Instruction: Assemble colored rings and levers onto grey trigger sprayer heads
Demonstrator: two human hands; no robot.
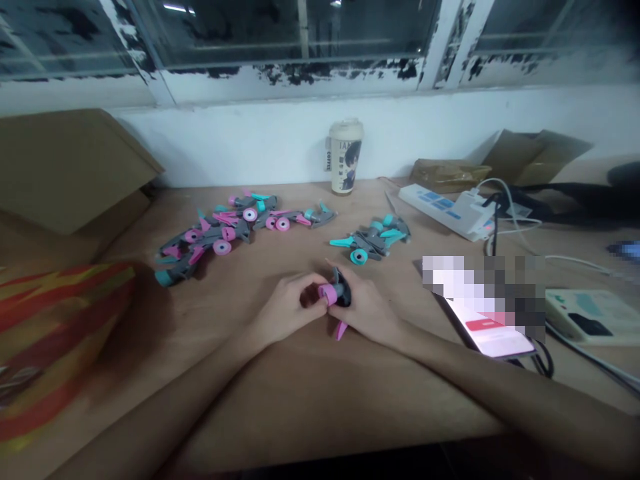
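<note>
Close to the table's front middle, both hands meet at a small grey plastic piece (340, 289) with a pink wheel (327, 295) and a pink fin (341, 331) that points down toward me. The thumb and fingers of my left hand (290, 303) pinch the wheel's left side. From the right, my right hand (373, 308) wraps round the grey body, hiding part of it. Beyond the hands lies a small group of similar grey pieces with teal wheels and fins (375, 240). To the left is a larger pile of such pieces in pink and teal (220, 233).
A lidded paper cup (346, 160) stands by the wall. Right of it are a power strip (445, 210) with cables, a lit phone (493, 327) and a pale box-shaped device (593, 317). A cardboard box (75, 167) and a red-yellow bag (60, 347) occupy the left.
</note>
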